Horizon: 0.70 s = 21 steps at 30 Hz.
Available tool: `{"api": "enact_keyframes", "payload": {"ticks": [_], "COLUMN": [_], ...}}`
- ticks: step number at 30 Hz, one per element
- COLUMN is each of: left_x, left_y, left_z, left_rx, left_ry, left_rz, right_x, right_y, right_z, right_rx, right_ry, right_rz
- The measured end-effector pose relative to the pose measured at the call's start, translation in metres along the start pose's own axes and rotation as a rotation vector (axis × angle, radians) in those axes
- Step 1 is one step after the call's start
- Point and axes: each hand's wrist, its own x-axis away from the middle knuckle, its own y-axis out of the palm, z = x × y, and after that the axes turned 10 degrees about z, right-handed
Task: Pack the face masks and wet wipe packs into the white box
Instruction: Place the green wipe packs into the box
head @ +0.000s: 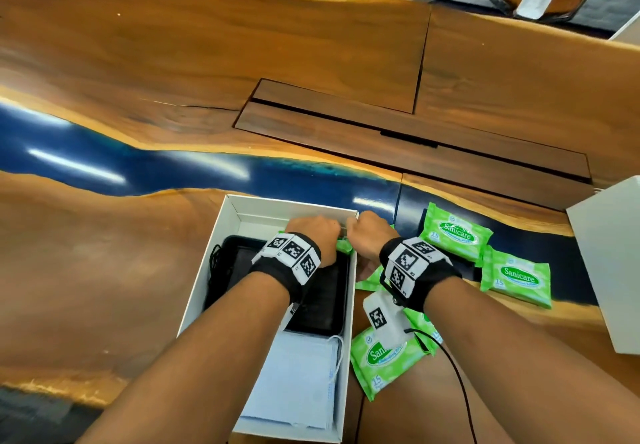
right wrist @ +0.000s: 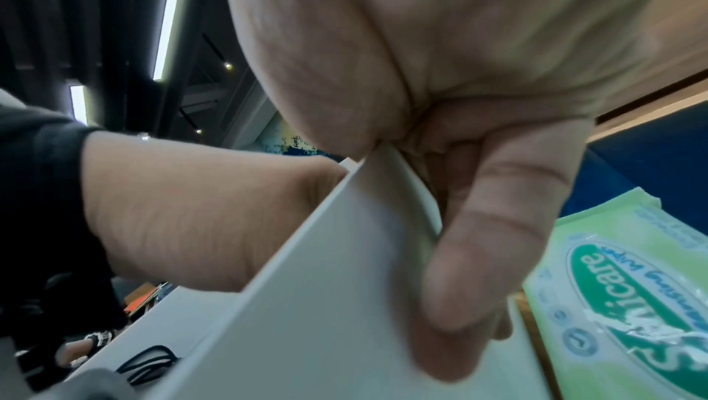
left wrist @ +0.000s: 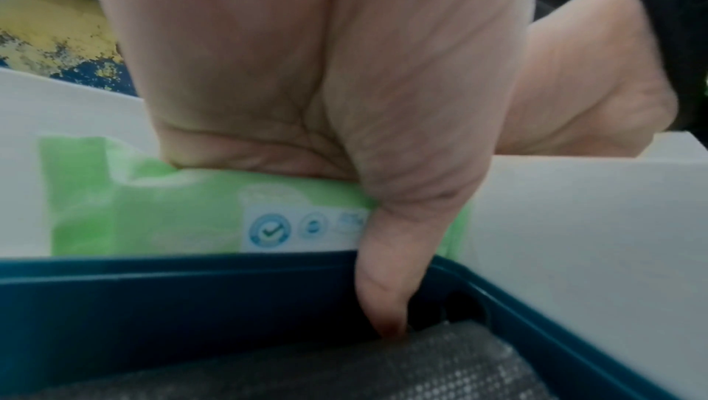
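Observation:
The open white box [head: 263, 209] lies in front of me, with a stack of pale blue face masks [head: 294, 381] at its near end and a dark tray [head: 322, 298] in the middle. At the far end my left hand [head: 313, 232] grips a green wet wipe pack [left wrist: 172, 212] from above. The pack stands on edge between the far wall and the tray [left wrist: 191, 300]. My thumb [left wrist: 394, 270] runs down its front. My right hand [head: 372, 230] pinches the box's far right corner, with the thumb [right wrist: 479, 255] on the wall [right wrist: 325, 285]. Three more packs [head: 453, 232] [head: 517, 277] [head: 384, 360] lie right of the box.
A black cable [head: 216, 263] is coiled inside the box beside the tray. A white boxy object [head: 609, 263] stands at the table's right edge. A dark inset panel [head: 381, 131] sits beyond the box, across a blue resin strip [head: 104, 163].

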Motion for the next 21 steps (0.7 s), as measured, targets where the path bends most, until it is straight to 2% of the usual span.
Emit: {"api": "enact_keyframes", "payload": {"ticks": [4,8,13,15,19,21], "left_x": [-0.002,-0.003,-0.002,0.000,0.003,0.005], "left_y": [-0.002,-0.005,-0.008,-0.009,-0.017,-0.026], "left_z": [0.005,0.004,0.006,0.007,0.010,0.011], "left_rx": [0.008,0.000,0.000,0.006,-0.011,-0.030], "left_ry": [0.014,0.026,0.037,0.053,0.131,0.152], "left_rz": [-0.022,-0.041,-0.068,-0.071,-0.021,-0.005], "right_x": [-0.002,-0.002,-0.001,0.000,0.009,0.011], "right_y": [0.004,0.006,0.006,0.005,-0.021,-0.040], "right_z": [0.000,-0.002,-0.002,0.000,0.021,0.045], "right_rx": [-0.011,-0.080,-0.025,-0.086,-0.349,-0.299], "right_ry": [0.013,0.043,0.030,0.051,0.218,0.207], "right_rz": [0.062,0.047,0.088,0.042,-0.242,-0.215]}}
